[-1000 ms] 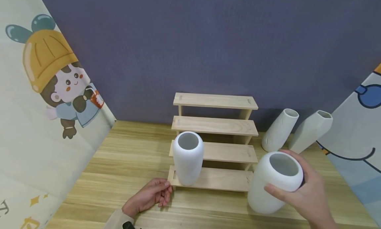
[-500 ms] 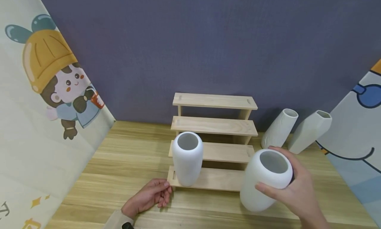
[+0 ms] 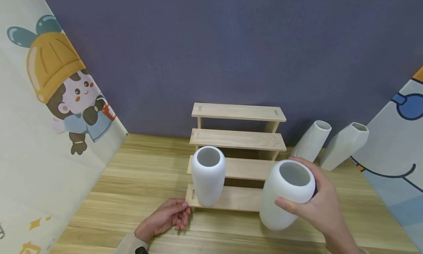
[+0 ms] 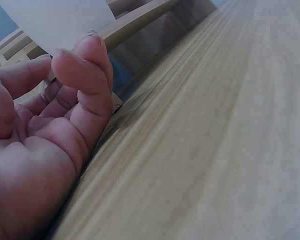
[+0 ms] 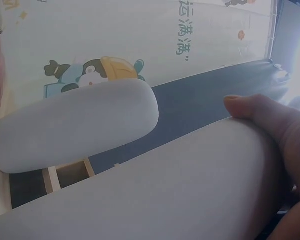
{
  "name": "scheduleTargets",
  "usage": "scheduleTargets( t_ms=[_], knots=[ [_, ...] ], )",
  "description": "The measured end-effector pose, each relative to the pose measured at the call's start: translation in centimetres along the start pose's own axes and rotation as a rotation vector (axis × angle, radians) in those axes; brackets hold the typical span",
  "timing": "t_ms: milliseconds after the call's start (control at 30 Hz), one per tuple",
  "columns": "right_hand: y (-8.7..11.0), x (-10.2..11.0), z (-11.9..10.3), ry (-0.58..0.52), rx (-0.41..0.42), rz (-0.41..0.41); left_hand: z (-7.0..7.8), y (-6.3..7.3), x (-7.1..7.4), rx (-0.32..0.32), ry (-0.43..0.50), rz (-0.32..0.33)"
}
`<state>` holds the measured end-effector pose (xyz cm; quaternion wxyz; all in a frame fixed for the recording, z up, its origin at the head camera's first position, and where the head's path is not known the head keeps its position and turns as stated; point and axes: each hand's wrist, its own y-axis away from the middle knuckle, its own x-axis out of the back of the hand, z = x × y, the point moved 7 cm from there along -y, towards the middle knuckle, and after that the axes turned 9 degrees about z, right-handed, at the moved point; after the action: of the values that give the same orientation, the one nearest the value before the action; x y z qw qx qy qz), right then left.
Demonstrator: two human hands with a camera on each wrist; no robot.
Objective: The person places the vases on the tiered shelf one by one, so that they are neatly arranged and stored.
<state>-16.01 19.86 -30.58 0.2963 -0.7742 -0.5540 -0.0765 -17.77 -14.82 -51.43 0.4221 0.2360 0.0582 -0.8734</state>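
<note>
My right hand (image 3: 317, 202) grips a wide white vase (image 3: 281, 206) near its mouth, thumb in front and fingers behind. This vase hangs in front of the right end of a stepped wooden shelf (image 3: 238, 138), slightly tilted. A slimmer white vase (image 3: 209, 184) stands upright at the left end of the lowest step. My left hand (image 3: 166, 217) lies at that step's left corner, with thumb and forefinger pinching the edge. In the left wrist view its fingers (image 4: 90, 70) are curled beside the board. From the right wrist view, the held vase (image 5: 165, 195) fills the lower part.
At the back right, a round-mouthed white vase (image 3: 312, 142) and an angular white vase (image 3: 345, 145) stand on the wooden table (image 3: 138, 166). A dark blue wall (image 3: 231, 44) rises behind the shelf. Printed panels (image 3: 39, 173) flank both sides.
My right hand has carried the wide vase leftward and slightly back, toward the right end of the lowest step. The left hand and the slimmer vase have stayed in place.
</note>
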Motion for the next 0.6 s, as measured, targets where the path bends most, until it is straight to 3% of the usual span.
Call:
scheduleTargets(
  t_ms=[600],
  knots=[
    [-1.3, -1.0, -2.2, -0.098, 0.150, 0.023, 0.0, 0.0, 0.1, 0.003, 0.003, 0.007]
  ],
)
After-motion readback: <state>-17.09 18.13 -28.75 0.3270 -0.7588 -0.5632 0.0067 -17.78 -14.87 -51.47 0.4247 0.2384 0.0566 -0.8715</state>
